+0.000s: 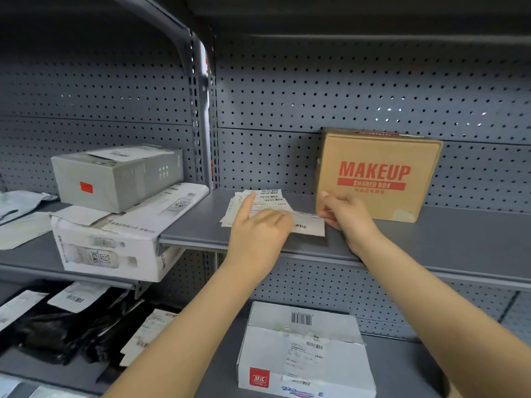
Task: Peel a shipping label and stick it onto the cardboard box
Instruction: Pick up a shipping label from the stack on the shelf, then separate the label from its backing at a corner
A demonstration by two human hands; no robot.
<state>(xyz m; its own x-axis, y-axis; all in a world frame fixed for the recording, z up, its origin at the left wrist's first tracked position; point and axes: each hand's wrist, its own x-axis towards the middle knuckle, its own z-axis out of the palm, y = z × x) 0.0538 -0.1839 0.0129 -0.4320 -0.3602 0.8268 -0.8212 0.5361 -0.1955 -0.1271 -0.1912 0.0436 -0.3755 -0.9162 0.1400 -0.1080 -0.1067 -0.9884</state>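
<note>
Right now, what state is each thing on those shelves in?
Label stack: loose, fanned flat on shelf.
Top label: flat, unpeeled, under both hands.
Left hand: pressing labels, index finger extended.
Right hand: pinching label's right edge.
Makeup box: upright, closed, no label on front.
White carton: below, flap torn, labelled.

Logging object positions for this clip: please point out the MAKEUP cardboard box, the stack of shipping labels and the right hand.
MAKEUP cardboard box [376,156]: head view, front face above the lettering.
Stack of shipping labels [270,196]: head view, barcoded top sheets.
Right hand [347,215]: head view, back of hand.
</note>
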